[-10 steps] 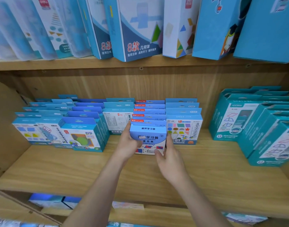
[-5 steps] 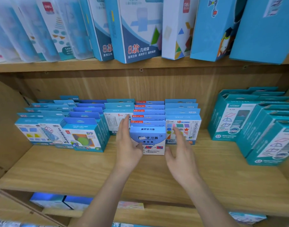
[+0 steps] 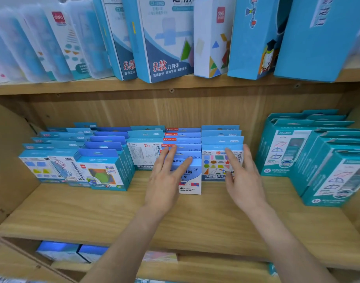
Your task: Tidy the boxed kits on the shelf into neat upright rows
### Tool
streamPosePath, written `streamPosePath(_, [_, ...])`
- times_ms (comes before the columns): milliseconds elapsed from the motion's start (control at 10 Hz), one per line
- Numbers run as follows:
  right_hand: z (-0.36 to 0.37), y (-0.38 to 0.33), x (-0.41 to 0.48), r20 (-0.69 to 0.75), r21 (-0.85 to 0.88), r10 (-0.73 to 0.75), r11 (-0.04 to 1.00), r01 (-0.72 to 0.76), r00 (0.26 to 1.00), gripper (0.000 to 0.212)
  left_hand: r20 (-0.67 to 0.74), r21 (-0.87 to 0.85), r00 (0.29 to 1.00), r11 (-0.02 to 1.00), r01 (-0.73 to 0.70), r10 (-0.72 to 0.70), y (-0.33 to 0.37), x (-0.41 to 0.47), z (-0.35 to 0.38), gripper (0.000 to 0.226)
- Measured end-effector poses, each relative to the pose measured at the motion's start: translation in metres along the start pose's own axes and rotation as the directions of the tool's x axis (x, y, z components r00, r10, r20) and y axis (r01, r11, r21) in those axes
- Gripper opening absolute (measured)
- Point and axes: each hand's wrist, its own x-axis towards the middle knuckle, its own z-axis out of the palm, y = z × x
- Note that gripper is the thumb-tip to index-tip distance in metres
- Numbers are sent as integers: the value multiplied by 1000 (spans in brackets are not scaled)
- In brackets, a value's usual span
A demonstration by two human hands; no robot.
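Note:
Several rows of small blue boxed kits stand upright on the middle wooden shelf (image 3: 113, 209). My left hand (image 3: 166, 176) lies flat, fingers straight, against the front blue-and-white kit (image 3: 192, 180) of the centre row. My right hand (image 3: 242, 176) reaches with straight fingers to the front of the neighbouring kit with coloured shapes (image 3: 213, 162); its thumb is at that box's right edge. Neither hand grips anything. Left of them stand a white-fronted kit (image 3: 143, 155) and a row led by a kit with a green shape (image 3: 102, 172).
Larger teal boxes (image 3: 285, 148) stand in rows at the right end of the shelf. Tall blue and white boxes (image 3: 166, 37) lean on the shelf above. The shelf's side wall (image 3: 9, 160) closes the left. More boxes (image 3: 58, 250) lie on the shelf below.
Both hands let go of the front centre kit, which now stands in its row. The left hand flattened on its face; the right hand moved right and up to the shapes kit.

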Motion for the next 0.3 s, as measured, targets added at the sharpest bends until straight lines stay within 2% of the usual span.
streamPosePath(200, [1, -2, -3, -27, 33, -15, 999, 16, 1000, 73, -21, 38, 1000, 999, -17, 18, 4, -1, -6, 90])
streamPosePath(300, [0, -1, -5, -96, 49, -7, 999, 12, 995, 76, -87, 29, 996, 1000, -4, 6, 6, -6, -9, 89])
